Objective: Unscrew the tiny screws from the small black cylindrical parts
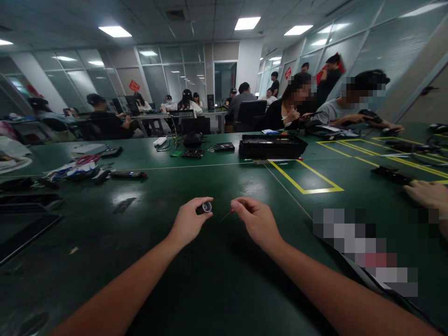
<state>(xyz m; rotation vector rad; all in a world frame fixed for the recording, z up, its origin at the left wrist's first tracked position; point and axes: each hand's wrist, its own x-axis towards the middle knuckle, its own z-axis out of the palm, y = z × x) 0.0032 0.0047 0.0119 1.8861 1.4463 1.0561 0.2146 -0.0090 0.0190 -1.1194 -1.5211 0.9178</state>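
Between thumb and fingers, my left hand point(191, 218) holds a small dark cylinder point(206, 207) with a silvery rim, its round end facing me. To its right, my right hand point(257, 217) pinches a thin tool point(231, 212) with a red part near the fingertips and a fine shaft pointing down and left toward the cylinder. The shaft and the cylinder are apart. Both hands are above the green table point(206, 270). The rest of the thin tool is hidden by my right fingers.
A black tray point(273, 146) stands at the table's far edge, near circuit boards point(192, 153). Tools and cables point(82, 169) lie at left, beside a dark-handled tool point(128, 174). Another person's hand point(427, 193) rests at right by a black part point(392, 175). People sit beyond.
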